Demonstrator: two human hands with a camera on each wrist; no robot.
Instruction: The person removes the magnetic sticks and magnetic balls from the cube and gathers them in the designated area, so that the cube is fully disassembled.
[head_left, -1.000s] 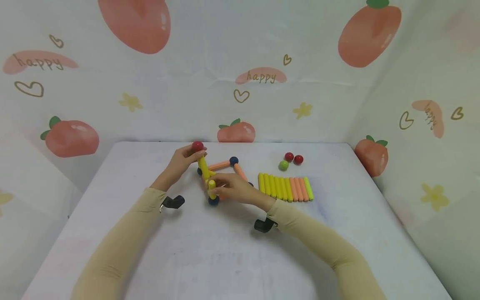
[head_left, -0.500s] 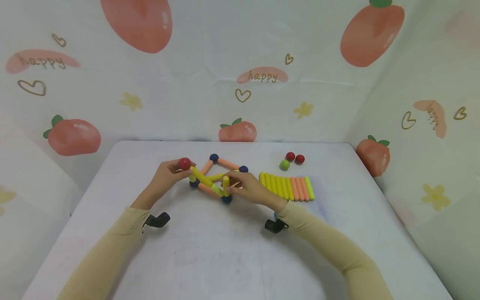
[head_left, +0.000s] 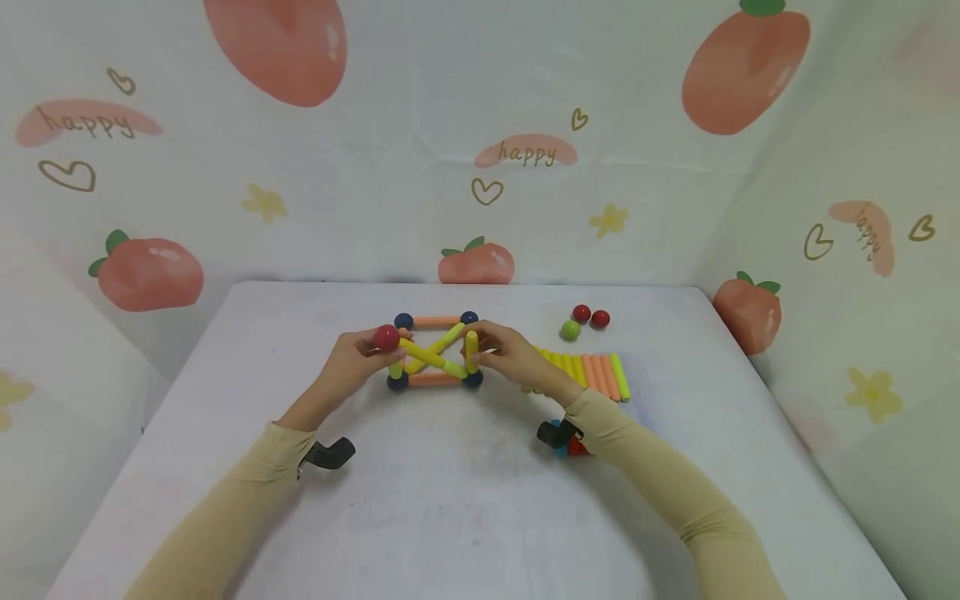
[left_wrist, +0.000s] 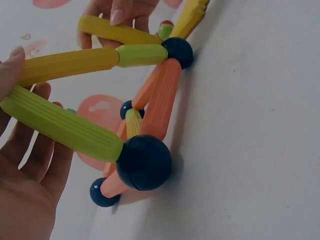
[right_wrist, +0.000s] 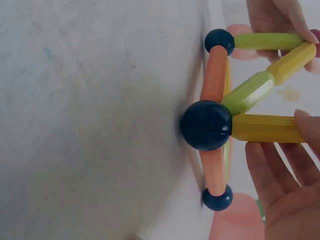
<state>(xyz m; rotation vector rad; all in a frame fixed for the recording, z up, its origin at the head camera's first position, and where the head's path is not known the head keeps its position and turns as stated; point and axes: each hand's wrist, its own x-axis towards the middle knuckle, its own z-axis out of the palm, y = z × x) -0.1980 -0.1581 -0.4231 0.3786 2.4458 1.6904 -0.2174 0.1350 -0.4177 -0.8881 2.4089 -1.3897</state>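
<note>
A frame of orange sticks (head_left: 435,379) joined by navy balls (head_left: 397,382) rests on the table, a yellow stick crossing it. My left hand (head_left: 347,367) pinches the red ball (head_left: 386,337) above the frame's near left corner, the thumb by the stick ends. Under that ball a green stick (left_wrist: 65,122) rises from the corner. A slanting yellow-and-green stick piece (right_wrist: 250,92) links it to the near right corner. There my right hand (head_left: 513,357) pinches an upright yellow stick (head_left: 472,352) between thumb and fingers; its foot meets the navy ball (right_wrist: 206,125).
Right of the frame lies a row of yellow, orange and green sticks (head_left: 596,377), partly behind my right hand. Beyond it sit two red balls (head_left: 581,313) and a green ball (head_left: 571,331). Something blue and red (head_left: 577,447) shows under the right wrist camera.
The frame has turned and now lies squarer to me. Both hands have moved with it, ending slightly right of where they began. The red ball is lower than a second ago.
</note>
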